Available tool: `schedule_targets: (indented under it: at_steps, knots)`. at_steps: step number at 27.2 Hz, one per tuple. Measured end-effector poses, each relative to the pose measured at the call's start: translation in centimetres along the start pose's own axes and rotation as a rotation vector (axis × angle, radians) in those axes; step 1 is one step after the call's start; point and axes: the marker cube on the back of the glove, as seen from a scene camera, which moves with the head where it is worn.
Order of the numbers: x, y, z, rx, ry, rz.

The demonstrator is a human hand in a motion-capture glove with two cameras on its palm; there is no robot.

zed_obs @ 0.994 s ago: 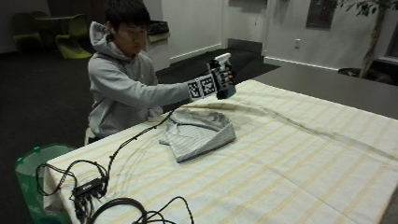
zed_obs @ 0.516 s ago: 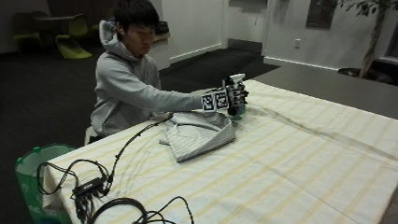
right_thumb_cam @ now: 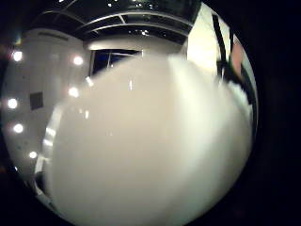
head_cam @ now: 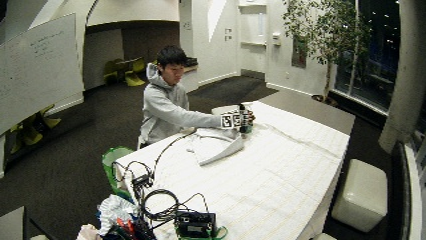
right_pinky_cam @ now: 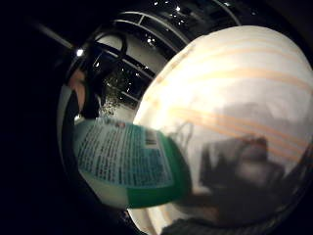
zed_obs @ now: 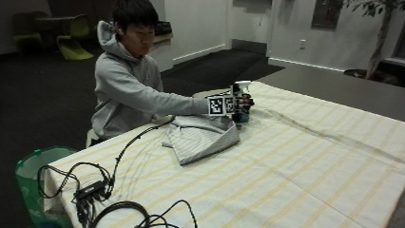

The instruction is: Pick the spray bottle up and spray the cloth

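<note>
In the outside view my gloved right hand (zed_obs: pixel 244 101) grips a white spray bottle (zed_obs: pixel 241 110) with a green base, held upright. Its base is at or just above the striped tablecloth; I cannot tell which. The grey striped cloth (zed_obs: pixel 201 135) lies crumpled on the table just beside the bottle, on the person's side. The wide outside view shows the same hand (head_cam: pixel 248 117), bottle (head_cam: pixel 242 122) and cloth (head_cam: pixel 217 143). In the little finger side palm view the bottle's label and green base (right_pinky_cam: pixel 128 167) are close. The bottle's white body (right_thumb_cam: pixel 150 150) fills the thumb side palm view.
A cream tablecloth with yellow stripes (zed_obs: pixel 303 171) covers the table. Black cables and a power box (zed_obs: pixel 95 190) lie at the near left corner. A green bin (zed_obs: pixel 36 166) stands on the floor by that corner. The table's far edge (zed_obs: pixel 329 80) runs behind the bottle.
My right hand has come down and slightly right with the bottle, from raised in the air above the cloth to table level beside it. The cloth has not moved.
</note>
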Motion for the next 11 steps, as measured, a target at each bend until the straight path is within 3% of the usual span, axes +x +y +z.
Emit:
schedule_targets:
  at_steps: [7, 11]
  knots:
    - [-1.0, 6.5, -4.7, -0.404, -0.015, 0.023]
    - [-1.5, 7.5, -5.5, -0.34, -0.018, 0.023]
